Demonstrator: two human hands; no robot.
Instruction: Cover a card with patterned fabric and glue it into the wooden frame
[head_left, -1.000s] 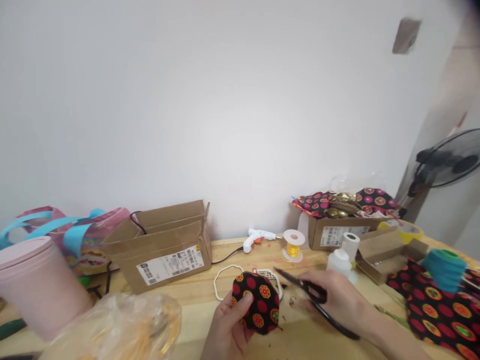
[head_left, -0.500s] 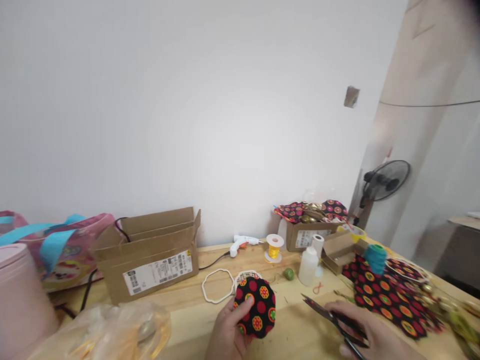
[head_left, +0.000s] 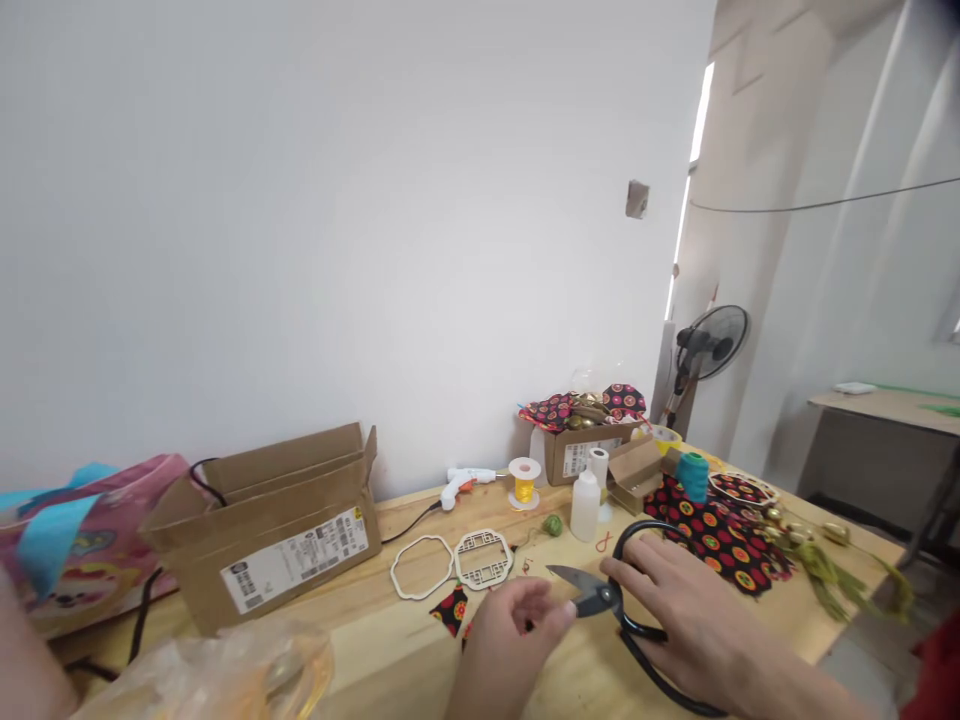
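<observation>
My left hand (head_left: 517, 640) is low in the middle with its fingers curled. A bit of black fabric with red and yellow dots (head_left: 452, 608) peeks out under its left side; the rest is hidden by the hand. My right hand (head_left: 675, 610) lies over the handles of large black scissors (head_left: 592, 592) and grips them. The blades point left and their tip is close to my left fingertips. Two white plastic frames, one plain (head_left: 420, 567) and one latticed (head_left: 484, 557), lie on the wooden table (head_left: 405, 650) just beyond my left hand.
An open cardboard box (head_left: 277, 530) stands at the left, with a pink bag (head_left: 67, 550) and a plastic bag (head_left: 225, 670) nearer. A glue gun (head_left: 465, 480), yellow spool (head_left: 523, 482), white bottle (head_left: 585, 505) and patterned cloth (head_left: 712, 530) lie to the right. A fan (head_left: 709, 345) stands behind.
The view has swung right and pulled back. My right hand has brought the scissors in toward my left hand. The fabric piece, held up in plain view before, is now mostly under my left hand.
</observation>
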